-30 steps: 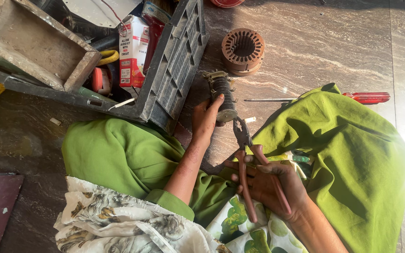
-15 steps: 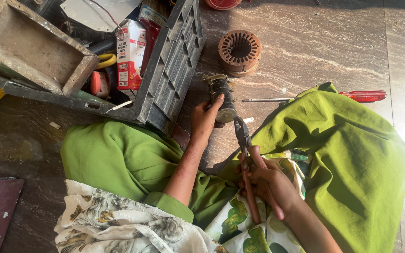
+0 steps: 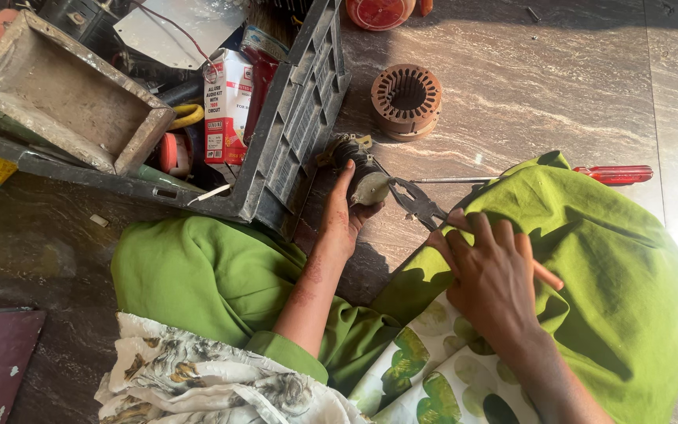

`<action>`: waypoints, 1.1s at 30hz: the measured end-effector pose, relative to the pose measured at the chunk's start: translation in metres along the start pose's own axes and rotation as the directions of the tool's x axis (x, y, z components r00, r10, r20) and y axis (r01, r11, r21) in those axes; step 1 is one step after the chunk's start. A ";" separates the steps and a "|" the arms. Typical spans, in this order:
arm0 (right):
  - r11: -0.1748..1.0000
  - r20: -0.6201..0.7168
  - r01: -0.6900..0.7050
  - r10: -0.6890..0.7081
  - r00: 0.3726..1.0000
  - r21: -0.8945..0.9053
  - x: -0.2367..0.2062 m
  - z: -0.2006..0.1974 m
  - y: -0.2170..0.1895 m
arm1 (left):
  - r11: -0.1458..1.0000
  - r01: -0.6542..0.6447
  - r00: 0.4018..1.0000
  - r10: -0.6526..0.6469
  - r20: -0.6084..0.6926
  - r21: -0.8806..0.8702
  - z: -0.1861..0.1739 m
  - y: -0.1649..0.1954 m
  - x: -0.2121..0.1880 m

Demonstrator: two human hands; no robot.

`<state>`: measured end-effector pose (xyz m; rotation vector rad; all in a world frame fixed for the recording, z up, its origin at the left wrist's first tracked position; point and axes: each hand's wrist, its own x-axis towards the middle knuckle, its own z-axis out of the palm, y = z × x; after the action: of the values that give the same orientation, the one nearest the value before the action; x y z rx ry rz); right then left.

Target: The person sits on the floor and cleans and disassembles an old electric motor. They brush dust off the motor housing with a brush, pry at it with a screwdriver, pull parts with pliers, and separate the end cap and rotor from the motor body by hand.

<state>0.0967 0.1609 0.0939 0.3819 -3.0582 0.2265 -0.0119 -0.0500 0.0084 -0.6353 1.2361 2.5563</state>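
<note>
My left hand [image 3: 344, 213] reaches forward between my green-clad knees and holds a small dark motor part [image 3: 361, 173] against the stone floor, beside the grey crate. My right hand [image 3: 490, 271] grips the handles of a pair of pliers [image 3: 420, 203]. The pliers' dark jaws point left and touch the pale end of the motor part. Most of the handles are hidden under my fingers; one reddish handle tip shows at the right.
A grey plastic crate [image 3: 301, 118] at the left holds a metal box [image 3: 64, 94], a red-and-white carton [image 3: 225, 106] and tools. A copper-coloured stator ring [image 3: 406, 100] lies on the floor ahead. A red-handled screwdriver [image 3: 582, 176] rests past my right knee.
My right hand has swung the pliers from pointing away from me to pointing left, and their jaws now meet the motor part. The left hand stays on the part.
</note>
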 end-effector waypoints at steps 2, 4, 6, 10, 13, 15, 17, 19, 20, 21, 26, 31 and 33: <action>0.993 -0.003 0.009 -0.009 1.000 -0.118 0.003 -0.002 0.009 | 0.998 0.027 1.000 -0.027 0.007 -0.063 0.000 -0.002 0.001; 0.999 -0.059 0.048 -0.047 0.997 0.014 0.004 0.002 0.016 | 0.996 0.039 0.999 -0.040 -0.011 -0.076 0.000 -0.002 0.002; 0.939 0.074 -0.001 -0.027 0.997 0.345 -0.002 0.006 0.024 | 0.990 0.042 0.999 -0.045 -0.014 -0.136 -0.002 0.001 0.003; 0.229 0.531 -0.506 -0.064 0.845 0.832 -0.012 0.011 0.040 | 0.983 0.045 0.999 -0.044 0.006 -0.180 -0.003 0.003 0.004; -0.158 0.576 -0.611 -0.219 0.787 0.775 -0.009 0.014 0.041 | 0.985 0.043 0.999 -0.042 0.010 -0.164 -0.002 0.002 0.004; -0.319 0.551 -0.630 -0.308 0.776 0.708 -0.007 0.013 0.038 | 0.984 0.049 0.999 -0.049 0.001 -0.174 -0.003 0.001 0.004; -0.475 0.545 -0.644 -0.347 0.763 0.600 -0.006 0.011 0.031 | 0.986 0.054 0.999 -0.054 0.005 -0.157 -0.003 0.000 0.005; -0.541 0.514 -0.611 -0.341 0.787 0.577 -0.004 0.006 0.025 | 0.993 0.047 0.999 -0.045 0.016 -0.111 -0.004 -0.001 0.005; -0.572 0.497 -0.596 -0.341 0.798 0.564 -0.003 0.004 0.023 | 0.993 0.039 0.999 -0.035 0.037 -0.110 -0.004 -0.002 0.006; -0.586 0.480 -0.586 -0.348 0.805 0.559 -0.002 0.002 0.021 | 0.994 0.030 0.998 -0.024 0.057 -0.109 -0.004 -0.003 0.006; -0.633 0.441 -0.537 -0.323 0.837 0.557 -0.001 -0.007 0.015 | 0.998 0.029 0.998 -0.026 0.050 -0.057 -0.005 -0.003 0.008; -0.615 0.465 -0.547 -0.309 0.829 0.568 0.000 -0.012 0.013 | 1.000 -0.013 0.993 0.013 0.120 0.001 -0.006 -0.004 0.009; -0.624 0.470 -0.556 -0.319 0.823 0.549 0.000 -0.013 0.015 | 0.999 -0.028 0.991 0.023 0.131 0.039 -0.006 -0.003 0.009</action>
<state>0.0931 0.1774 0.1045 -0.3281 -1.3019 3.6308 -0.0166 -0.0526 -0.0010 -0.4386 1.2559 2.5413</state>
